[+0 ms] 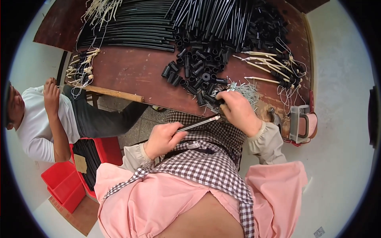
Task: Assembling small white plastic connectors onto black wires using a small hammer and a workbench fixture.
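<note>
My left hand [162,139] grips a thin dark rod with a pale tip [198,123], held slanted over my checked apron just below the table edge. My right hand [237,111] rests at the table's near edge, fingers closed on a short black tube piece [212,99]. It sits beside a heap of thin metal pins [244,91] and a scatter of short black tube pieces [194,71].
The brown wooden table [131,71] carries long black tubes [131,27] at the back and corded cream sticks [270,65] at right and left. A grey-handled tool [299,123] lies at the right corner. Another person [43,119] sits at left, above red crates [65,184].
</note>
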{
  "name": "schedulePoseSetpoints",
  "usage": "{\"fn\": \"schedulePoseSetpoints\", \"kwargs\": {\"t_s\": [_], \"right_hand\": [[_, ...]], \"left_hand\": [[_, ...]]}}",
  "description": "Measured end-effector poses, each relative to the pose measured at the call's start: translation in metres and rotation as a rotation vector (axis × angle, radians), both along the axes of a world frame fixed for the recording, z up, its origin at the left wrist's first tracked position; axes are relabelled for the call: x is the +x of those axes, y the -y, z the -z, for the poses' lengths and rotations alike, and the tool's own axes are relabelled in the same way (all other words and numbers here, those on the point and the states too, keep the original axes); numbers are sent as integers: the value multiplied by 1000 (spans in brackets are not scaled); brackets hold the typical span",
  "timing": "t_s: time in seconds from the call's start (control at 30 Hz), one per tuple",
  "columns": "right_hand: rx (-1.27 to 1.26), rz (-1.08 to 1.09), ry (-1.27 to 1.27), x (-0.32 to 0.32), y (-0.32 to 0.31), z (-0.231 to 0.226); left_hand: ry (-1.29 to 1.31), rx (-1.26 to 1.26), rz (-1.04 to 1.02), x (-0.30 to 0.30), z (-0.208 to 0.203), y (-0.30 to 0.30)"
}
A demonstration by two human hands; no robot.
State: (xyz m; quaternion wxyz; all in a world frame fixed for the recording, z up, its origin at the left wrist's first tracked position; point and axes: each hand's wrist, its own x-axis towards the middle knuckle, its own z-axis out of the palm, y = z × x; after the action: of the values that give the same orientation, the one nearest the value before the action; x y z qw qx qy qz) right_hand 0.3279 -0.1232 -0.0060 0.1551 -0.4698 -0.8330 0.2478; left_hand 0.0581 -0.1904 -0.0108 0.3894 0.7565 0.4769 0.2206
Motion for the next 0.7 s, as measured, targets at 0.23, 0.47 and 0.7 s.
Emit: {"fn": "schedulePoseSetpoints", "kwargs": {"t_s": [0.23, 0.47, 0.7], "right_hand": [[-292, 357, -854, 7, 39, -38], [-154, 325, -916, 20, 79, -41], [-67, 336, -433, 24, 98, -62]], "left_hand": [[75, 35, 48, 13, -14, -9], [36, -35, 279, 37, -35, -20], [72, -420, 604, 54, -41, -20]]}}
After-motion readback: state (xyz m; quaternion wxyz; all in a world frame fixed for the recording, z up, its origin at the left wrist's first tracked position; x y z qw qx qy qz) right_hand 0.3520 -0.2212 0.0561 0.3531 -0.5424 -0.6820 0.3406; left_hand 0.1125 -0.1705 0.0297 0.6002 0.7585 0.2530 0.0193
